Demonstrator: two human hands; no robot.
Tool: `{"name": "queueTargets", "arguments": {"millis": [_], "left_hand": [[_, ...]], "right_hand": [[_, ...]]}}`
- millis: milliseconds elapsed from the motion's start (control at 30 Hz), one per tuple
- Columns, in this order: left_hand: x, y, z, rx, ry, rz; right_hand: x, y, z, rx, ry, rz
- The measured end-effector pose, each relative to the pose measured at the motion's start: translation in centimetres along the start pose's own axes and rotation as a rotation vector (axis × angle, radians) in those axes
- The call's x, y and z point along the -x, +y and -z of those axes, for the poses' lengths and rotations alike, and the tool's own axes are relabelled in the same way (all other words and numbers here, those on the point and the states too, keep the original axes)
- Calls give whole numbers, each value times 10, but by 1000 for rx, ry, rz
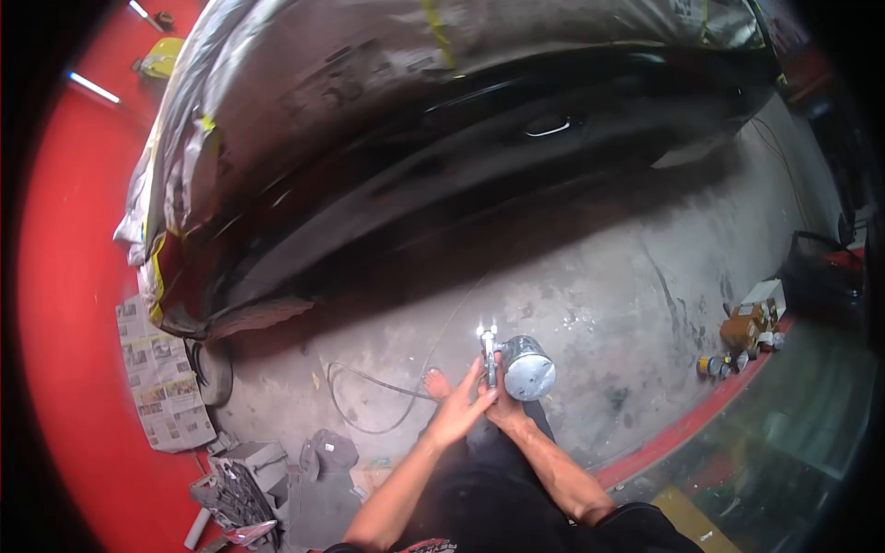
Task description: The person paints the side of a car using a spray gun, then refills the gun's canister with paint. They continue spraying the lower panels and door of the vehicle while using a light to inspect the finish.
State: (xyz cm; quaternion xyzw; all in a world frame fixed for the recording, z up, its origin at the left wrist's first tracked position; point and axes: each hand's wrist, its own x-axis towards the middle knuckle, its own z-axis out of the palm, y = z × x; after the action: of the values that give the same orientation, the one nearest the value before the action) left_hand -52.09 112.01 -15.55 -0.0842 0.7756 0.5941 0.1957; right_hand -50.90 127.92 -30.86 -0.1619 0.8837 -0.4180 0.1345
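1. The spray gun (489, 358) is in front of the body, near and a little right of centre, its cup (529, 376) on its right side and its nozzle end towards the far side
2. The right hand (505, 407) looks closed round the lower part of the gun, partly hidden; whether a finger is on the trigger, I cannot tell
3. The left hand (458, 411) is half open, fingers and thumb against the gun's left side; how firmly they press is unclear
4. To handle it well, let the right hand bear the weight, turn small parts lightly with the left fingertips, and avoid tipping the cup
5. The dark car panel (396, 184) curves across the far side, its lower edge apart from the gun, with masking sheet (323, 83) above; sleeves and cup should stay off both
6. Bare floor (590, 286) gives room between gun and panel; a hose (387, 383) loops left of the gun, close to a bare foot (436, 383), so step with care
7. Boxes (740, 332) and cans (714, 367) bound the right, newspaper (166, 392) and a tyre (214, 373) the left
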Motion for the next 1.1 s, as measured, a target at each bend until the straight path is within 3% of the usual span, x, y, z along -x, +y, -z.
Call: {"name": "queueTargets", "arguments": {"millis": [67,100,133,200,267,300,400,467,733,967,1067,1100], "left_hand": [[64,-19,6,132,170,273],[118,-69,13,81,211,503],[188,-113,16,-293,202,513],[220,-115,20,-557,157,728],[195,-107,14,-530,150,836],[180,-103,12,-525,146,845],[135,-96,4,-515,119,802],[114,-94,-2,-511,93,761],[64,-111,-10,-521,-11,649],[52,-127,-1,-612,-8,640],[46,-129,-3,-646,29,625],[44,-128,-5,-650,47,618]], "right_hand": [[-6,9,20,-58,67,-12],[-12,15,33,-1,80,35],[-19,19,46,-37,17,-5],[-32,28,71,-102,-107,-92],[-46,50,79,-171,-196,-134],[-52,62,81,-206,-238,-163],[-56,96,66,-54,32,32],[-57,105,70,-61,64,-5],[-54,100,57,-171,61,-138],[-64,140,51,-318,-33,-201],[-83,169,50,-350,46,-221],[-91,180,51,-308,131,-146]]}}
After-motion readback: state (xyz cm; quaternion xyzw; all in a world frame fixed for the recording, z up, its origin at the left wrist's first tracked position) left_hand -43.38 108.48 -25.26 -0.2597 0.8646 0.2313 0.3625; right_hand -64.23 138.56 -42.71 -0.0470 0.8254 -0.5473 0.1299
